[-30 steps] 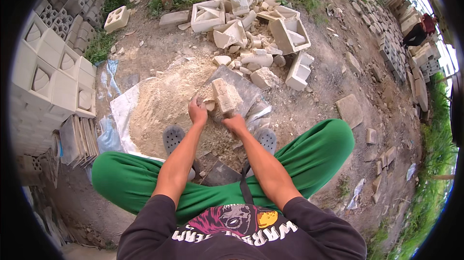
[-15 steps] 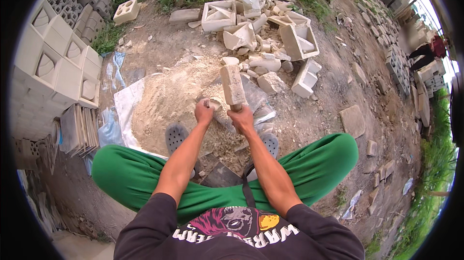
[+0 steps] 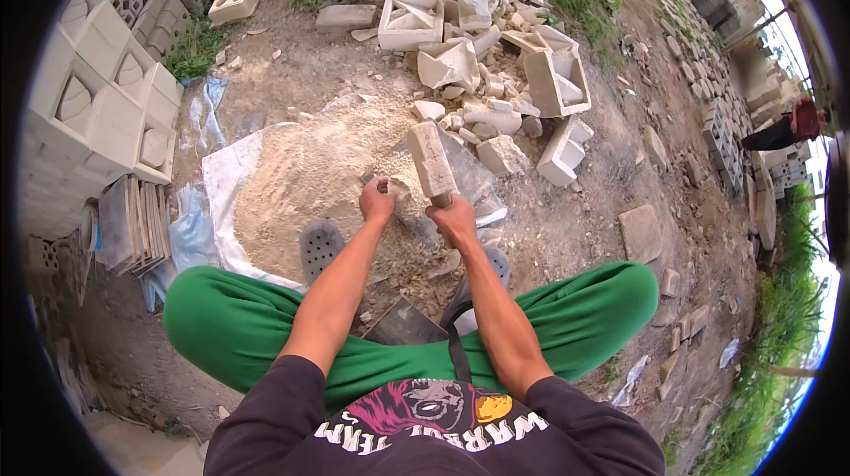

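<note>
My right hand (image 3: 454, 217) is wrapped round the short handle of a mallet (image 3: 431, 160). Its long, blocky head is coated in pale dust and points away from me. To the left, my left hand (image 3: 377, 201) is closed low over the crushed material, with a pale chunk of broken block (image 3: 401, 186) at its fingers. A small dark end shows beside that hand; what it belongs to is hidden. Beneath the mallet lies a flat grey slab (image 3: 462, 170). Sandy cream powder (image 3: 301, 184) is heaped on a white sheet (image 3: 232, 210) at the left.
Broken cream blocks and rubble (image 3: 487, 113) are piled beyond the mallet. Moulded blocks (image 3: 106, 113) are stacked at the left, above thin boards (image 3: 137, 224). A flat stone (image 3: 639, 234) lies at the right. Another person (image 3: 797, 122) stands far right. My grey clog (image 3: 320, 250) borders the powder.
The view has shifted slightly. The mallet stays in my right hand, its head tilted a little more to the left. My left hand remains closed beside the chunk.
</note>
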Available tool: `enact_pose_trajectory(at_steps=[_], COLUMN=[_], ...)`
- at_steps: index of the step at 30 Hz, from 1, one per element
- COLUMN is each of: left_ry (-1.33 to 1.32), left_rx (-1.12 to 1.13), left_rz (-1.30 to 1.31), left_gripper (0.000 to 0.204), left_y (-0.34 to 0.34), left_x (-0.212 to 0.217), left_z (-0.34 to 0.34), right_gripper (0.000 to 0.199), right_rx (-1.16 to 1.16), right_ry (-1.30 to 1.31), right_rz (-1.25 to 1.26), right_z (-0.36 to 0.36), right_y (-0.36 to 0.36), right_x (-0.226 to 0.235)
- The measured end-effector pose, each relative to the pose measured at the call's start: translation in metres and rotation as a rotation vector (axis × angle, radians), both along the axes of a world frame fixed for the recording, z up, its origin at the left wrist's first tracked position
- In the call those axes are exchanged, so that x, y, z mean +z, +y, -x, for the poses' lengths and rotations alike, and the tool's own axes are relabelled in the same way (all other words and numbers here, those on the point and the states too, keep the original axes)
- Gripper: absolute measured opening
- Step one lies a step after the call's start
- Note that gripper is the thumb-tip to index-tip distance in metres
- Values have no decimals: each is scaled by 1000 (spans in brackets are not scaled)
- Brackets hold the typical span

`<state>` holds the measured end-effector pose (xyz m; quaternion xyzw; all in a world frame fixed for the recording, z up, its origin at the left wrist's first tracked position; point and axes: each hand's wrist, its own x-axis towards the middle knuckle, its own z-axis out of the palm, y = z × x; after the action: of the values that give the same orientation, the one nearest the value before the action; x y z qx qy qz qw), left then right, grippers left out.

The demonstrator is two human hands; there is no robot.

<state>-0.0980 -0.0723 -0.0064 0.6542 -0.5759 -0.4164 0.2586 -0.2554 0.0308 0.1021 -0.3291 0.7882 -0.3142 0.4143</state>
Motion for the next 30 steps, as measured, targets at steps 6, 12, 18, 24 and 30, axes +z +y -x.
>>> enact_pose_trajectory(at_steps=[6,12,18,24,30], left_ry=[36,-67,-56,-62,-143], left_rx=[-54,-70,-76,-102,-130], left_rz=[-70,-41,-1,-51,-35], left_gripper=[38,33,25,35,38], left_y=[0,-3,-2,-3,-3], left_x=[23,19,8,31,26], left_z=[13,13,0,16,10], right_gripper=[30,31,30,35,28], right_rx=[-100,42,26,-31,-21], right_ry=[117,228,317,246,226], right_rz=[261,67,242,198,90], right_z=[-5,-12,-11,-21,-10], right_y=[-18,2,-29,-10,-7], right_x=[10,-52,32,-21,-10])
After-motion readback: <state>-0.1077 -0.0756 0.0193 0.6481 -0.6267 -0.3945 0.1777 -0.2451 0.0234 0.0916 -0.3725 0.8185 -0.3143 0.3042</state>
